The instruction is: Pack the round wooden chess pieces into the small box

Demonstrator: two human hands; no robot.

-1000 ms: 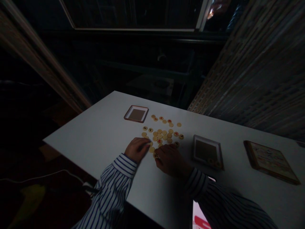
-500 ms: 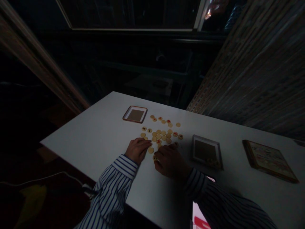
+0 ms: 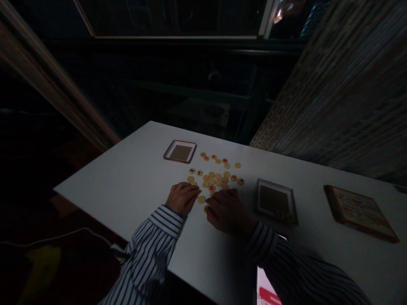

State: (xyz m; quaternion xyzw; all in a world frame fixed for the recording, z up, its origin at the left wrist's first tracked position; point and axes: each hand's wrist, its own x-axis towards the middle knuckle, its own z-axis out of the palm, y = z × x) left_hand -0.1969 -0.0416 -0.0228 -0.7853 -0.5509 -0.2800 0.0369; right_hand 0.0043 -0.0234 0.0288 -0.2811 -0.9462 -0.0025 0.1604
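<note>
Round wooden xiangqi pieces [image 3: 212, 181] lie in a loose cluster on the white table [image 3: 127, 182], some showing red or black characters, others blank. My left hand [image 3: 182, 198] rests at the cluster's near left side, fingers stretched out and lying low, with its fingertips by a blank piece [image 3: 201, 199]. Across from it, my right hand [image 3: 227, 210] curls over the near right pieces. Between its thumb and index finger sits a black-marked piece [image 3: 206, 209], partly covered. The palm hides whatever is beneath it.
A shallow box tray [image 3: 165, 157] stands at the back left. Right of the cluster is another tray [image 3: 259, 199] with a few pieces inside. A picture-covered box lid [image 3: 362, 212] lies farther right. Under my right forearm a lit phone [image 3: 265, 286] is partly hidden.
The left hand and the pieces stay nearly where they were. My right hand has shifted very slightly, covering a little more of the pieces near its fingers.
</note>
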